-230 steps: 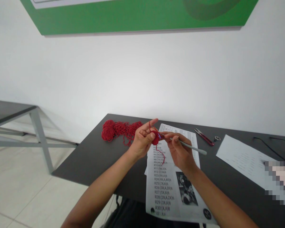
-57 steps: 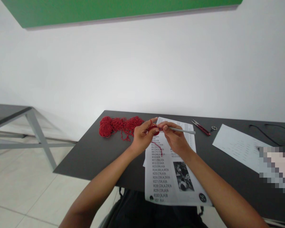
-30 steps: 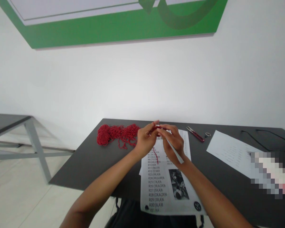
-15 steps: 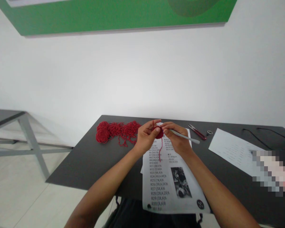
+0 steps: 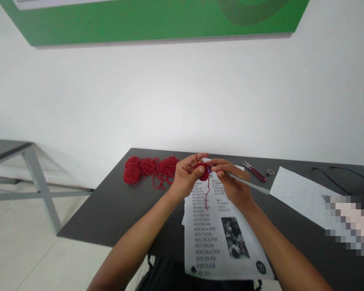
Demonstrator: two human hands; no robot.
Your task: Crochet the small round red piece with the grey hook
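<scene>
Between thumb and fingers my left hand [image 5: 186, 173] pinches a small round red crochet piece [image 5: 203, 174]. Red yarn loops over its raised index finger. My right hand [image 5: 233, 178] grips a crochet hook [image 5: 251, 185] with a grey handle, its thin tip at the piece's right edge. Something small and purple [image 5: 209, 169] shows on that edge, perhaps a stitch marker. A red yarn tail [image 5: 208, 194] dangles from the piece over a printed pattern sheet [image 5: 206, 242]. Left of my hands lies the red yarn [image 5: 157, 167], part wound ball, part loose tangle.
Red-handled thread snips [image 5: 255, 171] and a small metal ring [image 5: 269, 172] lie right of my hands on the dark table [image 5: 115, 214]. Farther right are another printed sheet [image 5: 300, 198], black glasses-like arms [image 5: 327, 180] and a pixelated patch. Another table [image 5: 9, 149] stands left.
My right hand has drawn slightly right, away from the crochet piece, and more of the hook shows. The purple bit is now visible. My left hand keeps its pinch.
</scene>
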